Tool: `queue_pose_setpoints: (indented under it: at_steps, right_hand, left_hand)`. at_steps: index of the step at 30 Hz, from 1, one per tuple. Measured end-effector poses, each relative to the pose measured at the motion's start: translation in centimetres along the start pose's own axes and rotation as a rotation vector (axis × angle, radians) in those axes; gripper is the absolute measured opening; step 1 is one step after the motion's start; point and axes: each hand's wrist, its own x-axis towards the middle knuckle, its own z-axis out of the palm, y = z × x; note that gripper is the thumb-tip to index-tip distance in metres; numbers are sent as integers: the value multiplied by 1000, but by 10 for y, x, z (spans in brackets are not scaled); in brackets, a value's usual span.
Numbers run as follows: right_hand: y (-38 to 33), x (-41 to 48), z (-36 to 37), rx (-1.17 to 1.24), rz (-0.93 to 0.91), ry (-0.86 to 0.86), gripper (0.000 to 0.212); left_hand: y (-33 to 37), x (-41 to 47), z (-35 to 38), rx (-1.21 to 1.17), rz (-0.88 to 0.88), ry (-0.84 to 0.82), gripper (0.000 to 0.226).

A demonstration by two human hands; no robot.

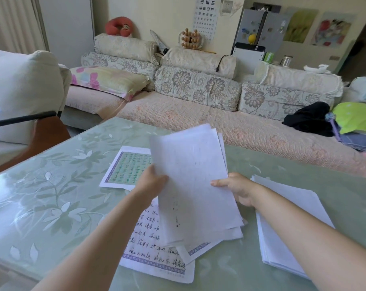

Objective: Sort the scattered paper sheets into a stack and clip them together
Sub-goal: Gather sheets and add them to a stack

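Observation:
I hold a bundle of several white paper sheets [194, 181] tilted above the table, blank backs toward me. My left hand [151, 181] grips its left edge, thumb on top. My right hand [235, 189] pinches its right edge, thumb on the front. Under the bundle lie loose sheets: one with handwriting and a purple border [150, 246], another bordered sheet [198, 249] partly covered, and a green-lined sheet [125, 166] farther back on the left. A separate pile of white sheets [293, 223] lies under my right forearm. No clip is visible.
The table [52, 196] has a pale green floral glass top. Behind it runs a sofa [198, 114] with cushions and clothes. A dark rod [22, 118] and an armchair [20, 91] stand at the left.

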Motion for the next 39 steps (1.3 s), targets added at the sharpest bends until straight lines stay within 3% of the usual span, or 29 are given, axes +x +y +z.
queue_pose_setpoints:
  at_steps: [2, 4, 7, 9, 12, 18, 21, 26, 29, 34, 39]
  right_hand:
    - [5, 5, -3, -35, 26, 90, 48]
    - [9, 10, -5, -86, 22, 193, 45]
    - [16, 16, -7, -214, 44, 359, 58]
    - [20, 17, -7, -297, 77, 383, 62]
    - [24, 18, -7, -338, 103, 378, 62]
    - [20, 16, -6, -336, 88, 428, 50]
    - [18, 10, -7, -332, 89, 419, 45]
    - [17, -3, -5, -286, 85, 382, 45]
    - [17, -8, -2, -219, 75, 365, 42]
    - [17, -15, 14, -201, 108, 343, 44]
    - [21, -19, 28, -239, 101, 356, 39]
  left_hand:
    - [0, 1, 9, 115, 32, -73, 21]
    - [-7, 6, 10, 395, 98, -66, 25]
    - [-22, 17, -5, 970, 220, 43, 56]
    - [-30, 22, -19, 1148, 183, -8, 88]
    - [-37, 25, -32, 1180, 107, -78, 104]
    - [-37, 22, -26, 1347, 366, 54, 76]
    - [-36, 16, -24, 1346, 440, 34, 72]
    - [-39, -2, -27, 1310, 313, -162, 95]
    - [-31, -11, -24, 1279, 176, -226, 75]
    - [-10, -19, -13, 1037, 155, -202, 34]
    - [-28, -3, -22, 1068, 191, 52, 40]
